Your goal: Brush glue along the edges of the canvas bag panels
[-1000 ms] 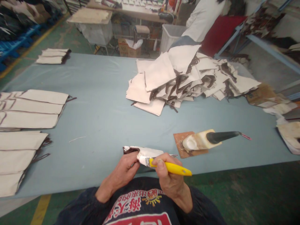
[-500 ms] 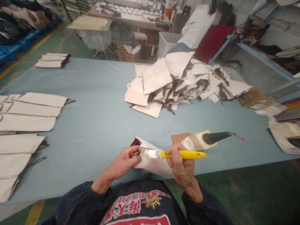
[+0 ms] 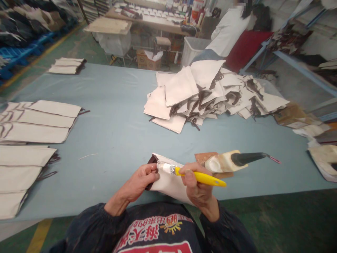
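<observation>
My left hand [image 3: 140, 180] pinches the dark-edged corner of a white fabric piece [image 3: 168, 182] held just above the table's near edge. My right hand [image 3: 196, 184] grips a yellow-handled brush [image 3: 196, 175], its bristles resting on the top edge of that piece near my left fingers. Just right of the brush, a cream glue bottle with a black nozzle [image 3: 231, 161] lies on its side on a small brown board [image 3: 202, 158].
A big loose heap of white pieces with dark cords [image 3: 210, 95] lies at the far right of the blue table [image 3: 116, 123]. Flat rows of pieces [image 3: 34, 133] cover the left side; a small stack [image 3: 67, 65] sits far left. A person in white [image 3: 226, 28] works beyond.
The white piece was lifted and tilted up off the table. The brush moved left along its top edge toward my left fingers, after swinging right half a second ago.
</observation>
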Action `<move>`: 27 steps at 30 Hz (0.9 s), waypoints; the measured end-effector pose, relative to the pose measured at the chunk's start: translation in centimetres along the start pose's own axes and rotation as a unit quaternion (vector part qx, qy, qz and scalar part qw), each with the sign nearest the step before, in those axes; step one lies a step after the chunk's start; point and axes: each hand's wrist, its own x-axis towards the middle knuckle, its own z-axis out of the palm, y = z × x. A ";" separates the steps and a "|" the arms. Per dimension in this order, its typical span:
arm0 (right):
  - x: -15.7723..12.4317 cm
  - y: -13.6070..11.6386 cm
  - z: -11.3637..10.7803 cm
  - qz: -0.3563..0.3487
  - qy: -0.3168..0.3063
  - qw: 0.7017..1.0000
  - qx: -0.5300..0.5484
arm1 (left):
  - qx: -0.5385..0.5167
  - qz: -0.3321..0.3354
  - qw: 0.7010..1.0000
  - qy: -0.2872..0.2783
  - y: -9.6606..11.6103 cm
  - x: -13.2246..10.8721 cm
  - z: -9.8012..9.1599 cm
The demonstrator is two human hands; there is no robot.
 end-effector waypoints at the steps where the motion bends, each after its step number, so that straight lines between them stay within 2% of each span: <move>1: 0.1 0.1 0.2 -0.003 -0.014 1.000 -0.002 | -0.001 0.001 1.000 0.000 0.0 0.0 0.0; 6: 0.3 0.8 0.8 0.026 0.026 0.999 0.012 | 0.007 -0.001 1.000 0.006 0.0 0.1 -0.3; 11: 0.6 0.2 1.0 -0.003 -0.013 1.000 -0.020 | 0.001 0.000 1.000 0.009 -0.1 0.2 -0.4; 16: 0.7 0.8 1.7 -0.005 0.040 0.999 0.018 | -0.027 0.002 0.999 0.035 0.2 0.2 -0.5; 21: 0.8 1.5 1.8 -0.022 0.015 1.000 0.014 | -0.044 0.005 0.998 0.035 0.2 0.3 -0.4; 25: 1.2 1.7 1.4 -0.019 0.080 0.995 0.061 | -0.042 -0.001 0.998 0.037 0.0 0.2 -0.8; 27: 1.0 1.7 0.9 -0.007 0.084 0.992 0.097 | -0.039 0.000 0.998 0.044 0.0 0.2 -1.0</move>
